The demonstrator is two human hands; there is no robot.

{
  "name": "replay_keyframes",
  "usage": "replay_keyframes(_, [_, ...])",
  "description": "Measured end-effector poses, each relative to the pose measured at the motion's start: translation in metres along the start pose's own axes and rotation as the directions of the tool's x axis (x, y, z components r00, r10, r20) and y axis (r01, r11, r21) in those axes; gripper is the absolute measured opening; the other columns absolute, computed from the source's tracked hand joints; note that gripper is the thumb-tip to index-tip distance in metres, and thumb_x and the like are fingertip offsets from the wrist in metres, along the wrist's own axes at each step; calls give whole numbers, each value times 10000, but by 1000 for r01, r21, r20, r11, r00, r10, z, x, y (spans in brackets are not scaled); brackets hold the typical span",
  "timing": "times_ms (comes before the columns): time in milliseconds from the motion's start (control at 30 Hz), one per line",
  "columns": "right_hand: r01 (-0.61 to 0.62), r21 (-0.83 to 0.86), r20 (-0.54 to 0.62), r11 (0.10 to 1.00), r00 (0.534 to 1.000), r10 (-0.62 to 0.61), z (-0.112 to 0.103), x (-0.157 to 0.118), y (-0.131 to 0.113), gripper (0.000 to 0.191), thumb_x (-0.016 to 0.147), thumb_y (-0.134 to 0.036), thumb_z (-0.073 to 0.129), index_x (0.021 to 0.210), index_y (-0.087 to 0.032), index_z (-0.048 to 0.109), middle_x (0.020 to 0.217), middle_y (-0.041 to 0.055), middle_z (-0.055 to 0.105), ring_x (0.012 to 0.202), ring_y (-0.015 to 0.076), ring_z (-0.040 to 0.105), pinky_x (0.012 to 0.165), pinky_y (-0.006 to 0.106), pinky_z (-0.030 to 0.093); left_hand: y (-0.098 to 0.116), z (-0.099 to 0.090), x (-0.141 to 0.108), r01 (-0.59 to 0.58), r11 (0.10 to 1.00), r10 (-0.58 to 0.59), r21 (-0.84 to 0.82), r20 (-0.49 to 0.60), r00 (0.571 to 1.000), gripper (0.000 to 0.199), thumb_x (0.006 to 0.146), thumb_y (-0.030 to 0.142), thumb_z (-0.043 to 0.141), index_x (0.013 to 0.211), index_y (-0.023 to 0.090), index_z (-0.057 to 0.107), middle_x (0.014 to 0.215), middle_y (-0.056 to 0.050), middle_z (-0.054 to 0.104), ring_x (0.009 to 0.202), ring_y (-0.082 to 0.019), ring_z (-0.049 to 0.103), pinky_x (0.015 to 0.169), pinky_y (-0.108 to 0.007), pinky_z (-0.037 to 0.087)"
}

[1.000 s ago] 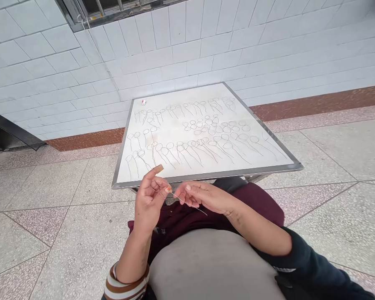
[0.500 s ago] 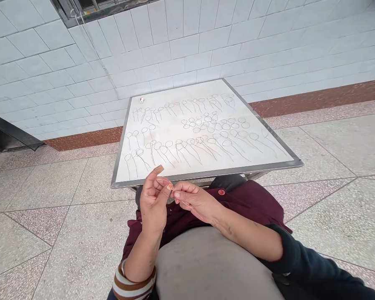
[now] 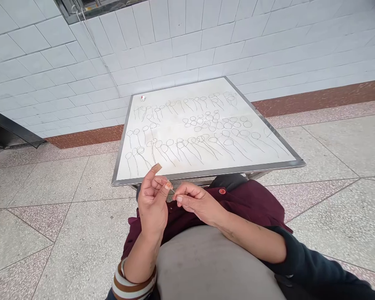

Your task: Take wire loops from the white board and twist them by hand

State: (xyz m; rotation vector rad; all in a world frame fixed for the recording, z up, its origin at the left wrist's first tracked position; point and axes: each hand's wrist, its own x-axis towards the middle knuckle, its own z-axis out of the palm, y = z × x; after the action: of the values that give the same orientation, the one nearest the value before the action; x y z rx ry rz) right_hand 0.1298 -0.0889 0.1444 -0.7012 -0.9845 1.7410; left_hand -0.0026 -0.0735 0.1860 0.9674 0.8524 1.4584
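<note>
A thin wire (image 3: 172, 190) spans the small gap between my two hands, in front of the table's near edge. My left hand (image 3: 153, 204) pinches it between thumb and fingers, with the index finger raised. Thumb and fingertips of my right hand (image 3: 199, 202) close on the same wire a little to the right. On the white table (image 3: 171, 125) lie several wire pieces, many with a round loop (image 3: 255, 136) and long tails, set out in rows. Smaller loops (image 3: 198, 118) cluster near the middle.
A small white and red object (image 3: 143, 98) sits at the table's far left corner. Behind stands a white tiled wall (image 3: 190, 46) with a hanging cord (image 3: 104, 62). Dark red cloth (image 3: 252, 200) covers my lap below the table's metal edge.
My right hand has moved slightly right and down, away from my left fingertips, so a short stretch of wire now shows between them. My left hand stays nearly in place.
</note>
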Motion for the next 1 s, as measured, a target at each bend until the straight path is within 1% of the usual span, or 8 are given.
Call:
replay_keyframes(100, [-14,30,16,999,1000,14,0,-2,1,211,810,-368,721,833,-175,639,674,-38,553,494,50,311,463,214,213,1,-1,0,-13,1000,13,9,-19,1000,464,763,184,754,1211,244,646,771,21,557,713,-78,526,715,-182,461])
replay_keyframes(233, [9,15,18,1000,1000,-9,0,-4,1,194,825,-351,715,820,-175,633,668,-42,535,510,53,322,471,209,235,3,0,-1,-17,1000,17,-11,-40,999,463,758,188,759,1206,234,649,760,26,539,725,-79,526,771,-196,462])
replay_keyframes(400, [9,-31,25,999,1000,-8,-1,-7,1,201,843,-365,696,832,-178,620,661,-45,514,522,60,334,478,205,261,5,2,-3,-55,998,55,3,-71,996,459,758,196,762,1201,234,652,761,27,536,730,-82,526,777,-201,462])
replay_keyframes(567, [41,-81,62,996,997,-36,-5,-11,2,186,871,-363,663,857,-185,612,684,-45,509,516,57,336,470,199,273,7,4,-5,-90,996,91,25,-69,993,444,766,194,756,1198,224,656,755,22,552,732,-82,532,768,-195,465])
replay_keyframes(667, [127,-176,53,976,991,-119,-5,-13,0,198,878,-380,647,836,-190,610,689,-34,519,557,77,400,514,216,338,8,5,-6,-86,996,87,19,-64,994,436,771,185,751,1195,221,657,761,21,558,732,-79,532,769,-190,463])
replay_keyframes(733, [202,-290,36,935,979,-200,-4,-14,-3,218,878,-398,639,809,-192,612,707,-15,543,633,104,472,600,248,407,9,6,-6,-76,997,77,23,-64,995,433,771,190,752,1193,224,658,762,23,555,728,-79,530,776,-195,464])
replay_keyframes(800, [248,-376,40,893,967,-251,-3,-15,-8,237,881,-415,627,797,-194,616,730,0,567,687,125,514,674,280,443,9,6,-6,-70,997,72,29,-67,995,436,765,196,758,1189,227,660,760,25,550,725,-81,531,783,-200,466])
replay_keyframes(1000, [269,-438,144,858,963,-228,-11,-22,-12,233,915,-396,583,819,-187,620,730,0,563,653,114,501,632,261,438,11,6,-7,-69,996,72,48,-64,995,440,761,207,763,1189,225,660,766,24,559,721,-75,534,782,-187,460])
